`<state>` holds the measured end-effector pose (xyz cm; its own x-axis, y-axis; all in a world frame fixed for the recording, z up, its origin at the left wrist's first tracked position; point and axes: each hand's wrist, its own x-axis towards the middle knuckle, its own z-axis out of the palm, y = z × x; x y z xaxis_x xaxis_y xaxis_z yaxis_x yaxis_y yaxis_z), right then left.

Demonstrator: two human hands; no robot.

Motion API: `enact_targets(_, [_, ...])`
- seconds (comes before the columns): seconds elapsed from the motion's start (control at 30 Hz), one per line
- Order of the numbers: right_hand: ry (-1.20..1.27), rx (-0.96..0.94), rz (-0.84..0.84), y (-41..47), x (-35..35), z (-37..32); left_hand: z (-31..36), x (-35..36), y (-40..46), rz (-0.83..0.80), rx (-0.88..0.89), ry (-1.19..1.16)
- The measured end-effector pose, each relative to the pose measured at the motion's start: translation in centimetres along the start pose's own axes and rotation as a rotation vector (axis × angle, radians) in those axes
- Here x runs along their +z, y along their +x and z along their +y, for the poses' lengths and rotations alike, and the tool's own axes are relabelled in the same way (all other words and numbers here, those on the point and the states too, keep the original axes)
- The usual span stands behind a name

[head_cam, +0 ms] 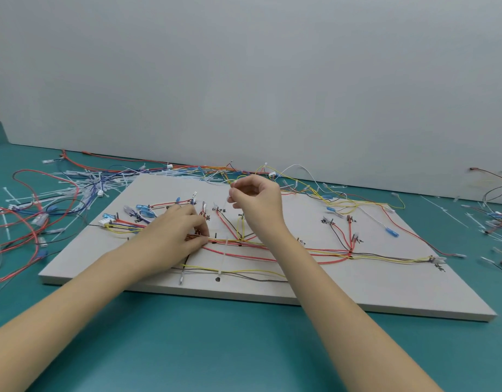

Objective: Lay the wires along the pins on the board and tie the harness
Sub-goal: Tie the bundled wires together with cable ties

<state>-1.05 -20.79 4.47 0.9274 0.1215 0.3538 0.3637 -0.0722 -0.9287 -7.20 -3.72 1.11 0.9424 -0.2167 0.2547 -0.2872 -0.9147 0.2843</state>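
The wire bundle (244, 244) runs across the middle of the white board (385, 292) on the teal worktop (215, 349). The left hand (176, 230) presses and pinches it at centre frame. The right hand (258, 199), raised above, pinches the tail of a translucent cable tie (223, 251) looped round the bundle. The wires look light, limp and springy, so hold them close beside the tie; the thin, slippery tail needs a fingertip pinch.

Flat pale grey rectangular board (272, 290): small black handwritten marks beside the pins, at several spots, including the right edge by the wire ends; all too small and blurred to read. No other lettering legible.
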Motion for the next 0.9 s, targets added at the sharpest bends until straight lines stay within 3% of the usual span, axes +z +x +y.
enact_targets(0.2, [-0.025,0.041,-0.057,0.5,0.3,1.3,-1.4,-0.9,0.3,-0.152,-0.074,-0.268])
enact_targets(0.37, [-0.029,0.093,-0.163,0.4,0.4,2.1,-0.8,0.1,0.5,0.041,-0.017,-0.276])
enact_targets(0.57, [-0.033,0.161,-0.233,-0.1,0.8,2.8,-0.7,0.4,0.2,0.076,0.004,-0.229])
enact_targets(0.7, [-0.099,0.169,-0.248,-0.5,1.0,3.1,0.1,0.5,0.0,0.210,0.012,-0.208])
enact_targets(0.9, [-0.091,0.159,-0.235,-1.1,1.1,3.4,1.0,0.1,0.1,0.111,0.036,-0.118])
